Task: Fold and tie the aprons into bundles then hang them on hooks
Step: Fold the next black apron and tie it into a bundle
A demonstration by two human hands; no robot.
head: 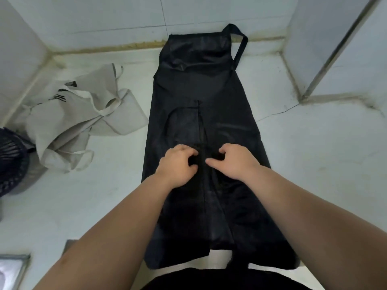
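Because the black apron (201, 84) lies lengthwise straight out from the person, hem nearest the body and bib at the far end against the wall, any fold along its length has to travel away from the hands, toward the bib. Both hands sit side by side on the lower middle of the cloth, either side of the centre line where its two side flaps meet. The left hand (178, 166) has its fingers (191, 152) curled, pinching a small tuck of black fabric against the thumb. The right hand (235, 162) is curled too, thumb pointing at the centre line, and appears to pinch the cloth the same way. Neither hand is nearer the bib; they are level with each other.

The black apron looks thin, slightly glossy and limp, with soft creases across the bib. Its sides are turned in to make a long narrow strip. A neck strap (240, 45) loops out at the far right corner. It rests flat on a pale surface (314, 164). A crumpled beige apron (73, 126) lies well to the left, near a dark basket (10, 160).
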